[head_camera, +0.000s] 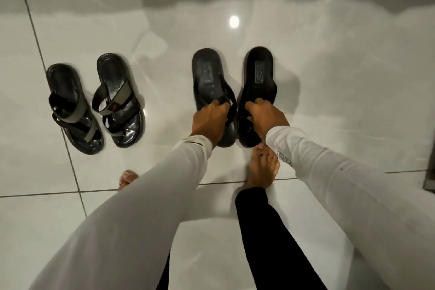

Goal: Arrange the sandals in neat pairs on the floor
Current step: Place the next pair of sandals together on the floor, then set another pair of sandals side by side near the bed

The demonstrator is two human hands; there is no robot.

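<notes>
Basically both hands were busy on the plain black pair at centre-right: left hand was pinched around the strap of the left black sandal, right hand was clamped on the strap of the right black sandal. Both sandals lay side by side, heels far, toes near, close but with a narrow gap; whether the soles rested flat on the tile or were lifted slightly, cannot tell. Judged light and easy, thick stiff-looking soles, matte rubbery or leather-like footbed, soft flexible straps, so the strap was the sensible hold; it may let the sole swing a bit. Right one carried a small rectangular label on the heel area. Well apart on the left, the strapped sandal pair sat on the floor, glossy dark footbeds, grey-edged bands, a toe loop, roughly parallel but the left one set slightly nearer and angled. Floor tile was glossy white, likely slippery, so sandals should slide easily for nudging. White sleeves, bare foot just near of the right sandal's toe.
</notes>
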